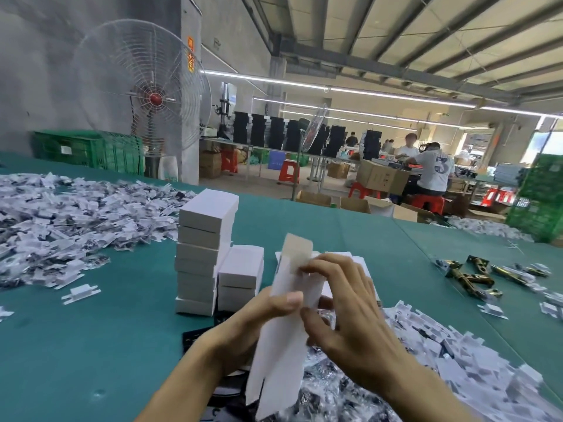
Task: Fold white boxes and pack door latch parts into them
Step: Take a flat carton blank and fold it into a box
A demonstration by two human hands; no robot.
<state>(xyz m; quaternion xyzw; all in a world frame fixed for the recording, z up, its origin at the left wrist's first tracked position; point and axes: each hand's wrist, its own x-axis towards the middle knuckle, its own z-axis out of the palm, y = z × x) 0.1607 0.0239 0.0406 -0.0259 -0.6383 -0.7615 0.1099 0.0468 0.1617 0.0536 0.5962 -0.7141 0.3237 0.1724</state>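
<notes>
Left hand (pixel 259 312) and right hand (pixel 344 309) are pinching one half-folded box (pixel 283 345), centre frame; finished stacks (pixel 201 239) are standing left-of-centre, latches (pixel 469 277) waiting right.

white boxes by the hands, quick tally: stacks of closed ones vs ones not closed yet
stacks of closed white boxes: 2, the tall stack and the short stack
boxes not closed: 1, the unfolded box held by the left hand and right hand
total: 3
</notes>
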